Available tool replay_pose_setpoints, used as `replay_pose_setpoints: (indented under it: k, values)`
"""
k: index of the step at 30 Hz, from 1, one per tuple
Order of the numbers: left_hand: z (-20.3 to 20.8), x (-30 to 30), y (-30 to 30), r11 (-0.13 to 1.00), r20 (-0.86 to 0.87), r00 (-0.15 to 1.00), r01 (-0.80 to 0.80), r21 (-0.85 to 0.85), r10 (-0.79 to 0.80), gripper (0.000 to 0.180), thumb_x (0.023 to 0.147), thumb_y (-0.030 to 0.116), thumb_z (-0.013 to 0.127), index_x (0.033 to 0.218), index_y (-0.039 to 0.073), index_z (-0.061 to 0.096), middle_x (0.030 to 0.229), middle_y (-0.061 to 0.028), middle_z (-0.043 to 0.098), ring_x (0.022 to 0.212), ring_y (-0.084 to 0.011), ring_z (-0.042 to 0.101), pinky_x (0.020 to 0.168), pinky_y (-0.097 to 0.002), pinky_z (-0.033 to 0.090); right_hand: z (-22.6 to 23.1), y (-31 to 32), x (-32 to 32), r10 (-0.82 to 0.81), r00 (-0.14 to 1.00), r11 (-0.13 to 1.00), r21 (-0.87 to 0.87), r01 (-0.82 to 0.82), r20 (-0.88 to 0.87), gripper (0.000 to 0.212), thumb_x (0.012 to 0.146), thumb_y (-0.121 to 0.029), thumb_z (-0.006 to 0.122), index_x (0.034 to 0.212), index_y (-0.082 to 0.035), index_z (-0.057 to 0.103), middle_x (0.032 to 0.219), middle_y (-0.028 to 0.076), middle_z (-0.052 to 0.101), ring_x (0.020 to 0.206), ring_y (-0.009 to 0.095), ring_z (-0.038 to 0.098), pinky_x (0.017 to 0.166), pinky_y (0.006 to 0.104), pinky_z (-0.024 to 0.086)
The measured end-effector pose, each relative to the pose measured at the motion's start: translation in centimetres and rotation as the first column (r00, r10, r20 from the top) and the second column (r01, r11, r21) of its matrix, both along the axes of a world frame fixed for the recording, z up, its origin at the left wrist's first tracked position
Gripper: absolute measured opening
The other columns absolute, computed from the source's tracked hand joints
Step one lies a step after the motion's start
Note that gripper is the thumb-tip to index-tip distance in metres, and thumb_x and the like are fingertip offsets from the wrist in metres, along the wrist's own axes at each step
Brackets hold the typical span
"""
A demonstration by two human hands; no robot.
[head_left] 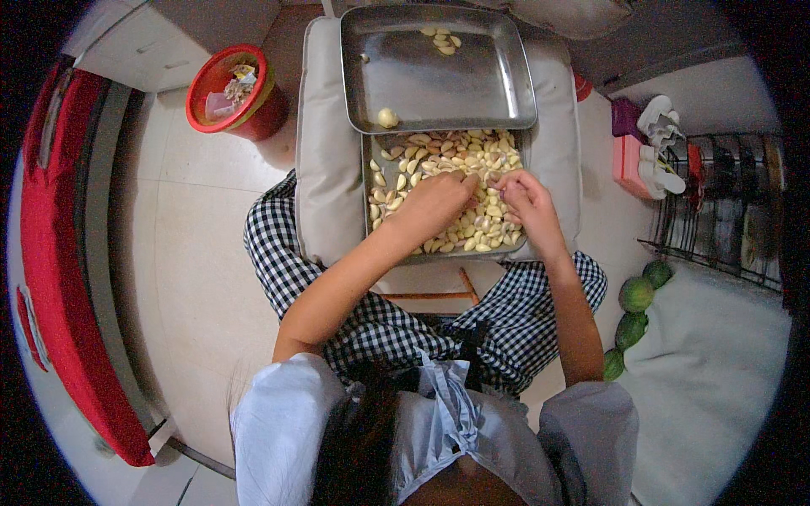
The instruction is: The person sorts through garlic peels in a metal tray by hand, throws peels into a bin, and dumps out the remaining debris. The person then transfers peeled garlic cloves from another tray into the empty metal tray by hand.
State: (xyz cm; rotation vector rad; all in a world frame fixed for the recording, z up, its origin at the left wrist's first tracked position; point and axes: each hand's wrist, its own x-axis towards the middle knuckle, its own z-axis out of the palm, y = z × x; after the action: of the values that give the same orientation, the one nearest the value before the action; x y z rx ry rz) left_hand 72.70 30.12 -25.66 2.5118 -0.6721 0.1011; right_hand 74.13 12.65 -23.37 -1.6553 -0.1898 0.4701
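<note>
- Lower steel tray (369, 181), resting on a padded cushion (325, 152) across the person's lap: it is filled with garlic cloves (439, 152), some still in papery skin.
- Left hand (434, 202): lies over the middle of the lower tray, fingers curled down among the cloves; whether it has closed on one cannot be told.
- Right hand (523, 198): near the right edge of the same tray, fingertips pinched together on what appears to be a single clove (504, 192).
- Upper steel tray (439, 76): overlaps the far edge of the lower one and holds only a few peeled cloves (443, 40) near its far edge, plus one (387, 117) at its near-left corner.
- Step in hand, as judged: sorting or peeling a clove held at the fingertips, with most of the pile untouched.
- The next move calls for a fine two-finger grip to strip the skin cleanly.
- Red bin (229, 93): stands on the floor to the left.
</note>
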Motion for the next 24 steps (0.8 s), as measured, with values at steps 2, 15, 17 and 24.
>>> replay_pose_setpoints:
  k: [2,15,17,24]
  values:
    - [0.2,0.1,0.2,1.000,0.012,1.000,0.024,-0.001,-0.023,0.018,0.066,0.007,0.050,0.081,-0.001,0.045,0.065,-0.0147,0.052,0.061,-0.0284,0.055,0.051,-0.0337,0.045,0.6,1.0,-0.1,0.106,0.933,0.942,-0.334,0.017,0.345,0.020,0.079,-0.018,0.045,0.094,-0.004,0.045,0.072,0.008,0.053,0.060,0.017,0.049,0.050,0.0280,0.039]
    - [0.5,0.8,-0.2,0.995,-0.186,0.982,0.001,-0.095,-0.018,0.026,0.067,0.019,0.055,0.082,-0.001,0.050,0.071,-0.0173,0.054,0.068,-0.0311,0.054,0.060,-0.0378,0.043,1.3,1.3,0.7,0.513,0.794,0.684,-0.714,-0.148,0.327,0.026,0.073,-0.015,0.050,0.097,-0.005,0.046,0.091,0.015,0.052,0.082,0.031,0.051,0.070,0.0358,0.041]
    - [0.6,0.9,-0.1,0.995,-0.150,0.989,-0.022,-0.098,0.007,0.022,0.064,0.018,0.059,0.072,-0.002,0.053,0.065,-0.0161,0.054,0.065,-0.0300,0.054,0.056,-0.0364,0.043,1.0,1.1,0.9,0.588,0.735,0.646,-0.743,-0.175,0.337,0.024,0.073,-0.014,0.049,0.095,-0.005,0.047,0.090,0.016,0.052,0.082,0.032,0.050,0.070,0.0368,0.041]
    - [0.9,1.1,1.4,0.921,-0.363,0.925,-0.038,-0.387,-0.114,0.019,0.073,0.021,0.052,0.074,0.002,0.052,0.064,-0.0086,0.054,0.058,-0.0210,0.051,0.051,-0.0290,0.040,0.7,0.7,0.7,0.346,0.906,0.796,-0.588,-0.145,0.245,0.019,0.075,-0.012,0.047,0.093,-0.004,0.047,0.075,0.011,0.052,0.059,0.019,0.050,0.049,0.0284,0.040]
